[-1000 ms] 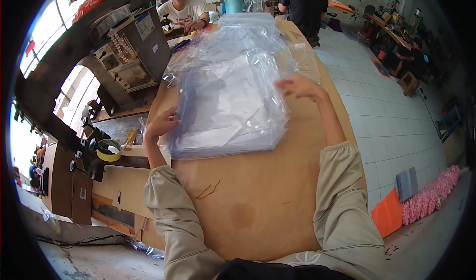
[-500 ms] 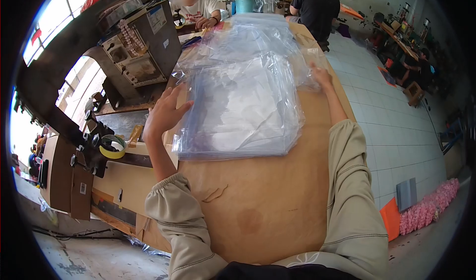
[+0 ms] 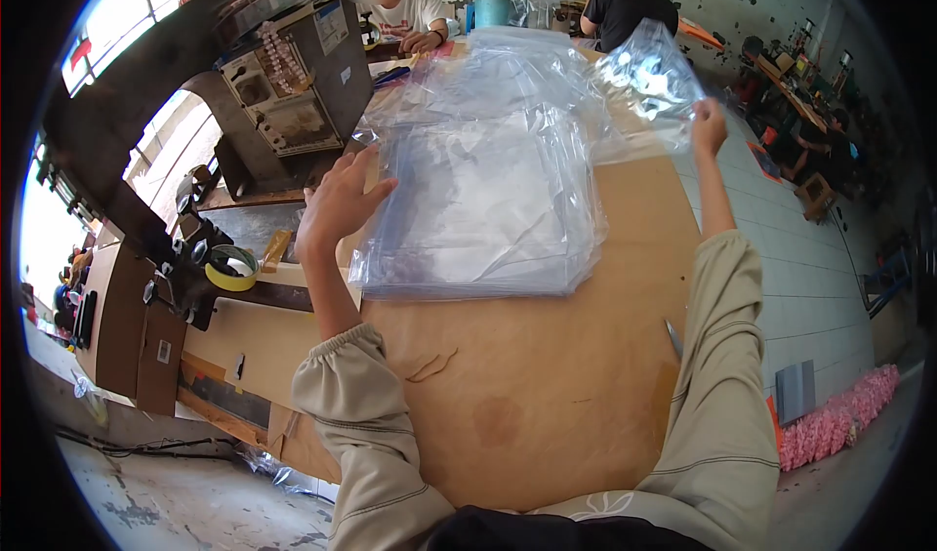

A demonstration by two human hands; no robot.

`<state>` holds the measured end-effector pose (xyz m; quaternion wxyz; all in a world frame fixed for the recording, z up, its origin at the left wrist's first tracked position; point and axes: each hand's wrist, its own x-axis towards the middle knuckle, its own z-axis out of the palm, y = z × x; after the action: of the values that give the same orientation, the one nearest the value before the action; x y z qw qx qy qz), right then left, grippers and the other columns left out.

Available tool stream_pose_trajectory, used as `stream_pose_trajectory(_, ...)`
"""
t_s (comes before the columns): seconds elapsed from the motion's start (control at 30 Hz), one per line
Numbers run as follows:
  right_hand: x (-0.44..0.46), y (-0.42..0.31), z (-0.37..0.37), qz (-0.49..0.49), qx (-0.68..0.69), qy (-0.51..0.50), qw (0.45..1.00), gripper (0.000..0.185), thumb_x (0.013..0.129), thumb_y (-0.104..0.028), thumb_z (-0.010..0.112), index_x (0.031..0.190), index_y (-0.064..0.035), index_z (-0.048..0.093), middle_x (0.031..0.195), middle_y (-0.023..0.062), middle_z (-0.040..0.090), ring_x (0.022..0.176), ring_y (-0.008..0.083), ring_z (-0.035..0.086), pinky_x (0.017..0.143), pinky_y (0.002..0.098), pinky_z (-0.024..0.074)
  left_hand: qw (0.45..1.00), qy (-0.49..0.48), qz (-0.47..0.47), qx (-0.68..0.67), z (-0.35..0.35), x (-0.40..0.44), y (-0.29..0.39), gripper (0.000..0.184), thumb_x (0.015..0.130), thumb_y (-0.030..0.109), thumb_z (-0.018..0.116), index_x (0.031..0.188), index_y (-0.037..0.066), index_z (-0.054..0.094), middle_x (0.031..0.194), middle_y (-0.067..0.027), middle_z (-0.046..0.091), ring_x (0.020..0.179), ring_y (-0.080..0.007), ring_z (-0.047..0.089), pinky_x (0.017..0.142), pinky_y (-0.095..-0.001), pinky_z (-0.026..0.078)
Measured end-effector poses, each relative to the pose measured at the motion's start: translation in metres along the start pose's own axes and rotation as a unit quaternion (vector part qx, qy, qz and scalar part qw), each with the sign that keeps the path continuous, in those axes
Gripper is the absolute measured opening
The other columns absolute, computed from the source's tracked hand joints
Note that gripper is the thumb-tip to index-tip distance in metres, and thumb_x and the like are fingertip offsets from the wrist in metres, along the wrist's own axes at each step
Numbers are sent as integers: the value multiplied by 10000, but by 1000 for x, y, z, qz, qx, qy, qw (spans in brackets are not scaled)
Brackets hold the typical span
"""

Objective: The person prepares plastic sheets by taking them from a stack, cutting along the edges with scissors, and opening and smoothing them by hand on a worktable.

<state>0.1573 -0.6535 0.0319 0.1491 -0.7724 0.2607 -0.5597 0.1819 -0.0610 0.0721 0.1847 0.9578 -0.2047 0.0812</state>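
A stack of clear plastic bags (image 3: pixel 478 209) lies flat on the brown table (image 3: pixel 547 385) in front of me. Beside its left edge is my left hand (image 3: pixel 344 200), fingers spread, holding nothing. Out past the table's right edge, my right hand (image 3: pixel 711 126) has its fingers closed on a clear plastic sheet (image 3: pixel 649 78). That sheet is raised and shiny, and it stretches leftward toward the stack; whether it is joined to the bags there I cannot tell. More crumpled clear plastic (image 3: pixel 517 63) covers the far end of the table.
A dark metal machine (image 3: pixel 293 82) stands at the left, with a roll of yellow tape (image 3: pixel 231 268) nearby. Across the table sits a person in a white shirt (image 3: pixel 415 9); another in black (image 3: pixel 634 14) faces away. Pink fluffy material (image 3: pixel 839 419) lies on the floor at right.
My right hand has moved right and slightly up, lifting the plastic sheet off the table's right side. The left hand stays open by the stack. The view has shifted slightly.
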Motion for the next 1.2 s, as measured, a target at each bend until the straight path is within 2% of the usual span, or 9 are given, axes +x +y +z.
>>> stream_pose_trajectory(0.23,56,-69,-162,-181,227,19,957,186,954,-222,529,1035,-73,605,908,57,701,818,189,686,734,289,496,1000,16,-3,7,-7,-7,22,563,881,419,569,1376,196,418,1365,-102,468,1269,-319,434,1021,-691,225)
stream_pose_trajectory(0.37,-49,-159,-281,-257,90,-12,962,175,945,-153,543,1055,-57,640,916,88,697,831,166,681,741,280,507,999,37,39,2,-15,-12,38,527,897,394,555,1368,195,427,1337,-114,495,1257,-313,449,1012,-672,260)
stream_pose_trajectory(0.47,-169,-209,-360,-406,46,-197,891,176,871,-127,607,968,11,655,1016,128,674,861,295,663,699,325,537,988,97,113,-29,-18,-15,29,509,898,372,557,1354,180,435,1276,-149,538,1197,-342,495,983,-553,367)
stream_pose_trajectory(0.57,-280,-224,-404,-274,198,-621,707,582,780,-384,697,1236,-57,542,1310,185,498,1196,339,496,984,427,420,949,173,232,-129,-40,-46,43,408,899,217,579,1279,91,496,1120,-203,597,1032,-387,569,871,-409,446)
stream_pose_trajectory(0.67,-300,-203,-406,-277,267,-700,601,651,781,-427,690,1284,-49,522,1391,180,414,1298,339,402,1058,411,342,939,169,278,-113,-56,-98,61,357,906,137,562,1251,62,510,1099,-212,601,1005,-391,574,851,-396,456)
stream_pose_trajectory(0.8,-286,-160,-414,-124,-39,-414,901,594,799,-355,692,1265,-32,515,1263,181,477,1104,352,515,899,423,451,967,44,248,24,-44,-219,81,508,830,229,652,1285,86,479,1190,-140,566,1035,-347,556,833,-410,462)
stream_pose_trajectory(1.0,-306,-117,-437,156,-116,-455,869,652,777,-172,742,1336,2,455,1103,104,515,925,212,559,785,304,478,985,-44,112,-122,32,-370,89,739,737,197,764,1372,54,413,1119,-152,541,968,-268,558,820,-369,461)
stream_pose_trajectory(1.1,-320,-112,-432,290,215,-473,804,612,790,-150,733,1326,-5,475,1111,85,522,900,189,564,766,302,477,963,-68,52,-257,55,-367,87,636,783,96,715,1352,32,438,949,-113,560,812,-217,582,720,-321,480)
stream_pose_trajectory(1.2,-323,-122,-426,174,109,-377,903,574,805,-130,720,1325,-47,492,1143,67,541,962,178,552,787,288,479,958,-23,72,-277,54,-338,86,566,802,-29,622,1338,31,452,849,-116,525,737,-256,555,656,-345,457)
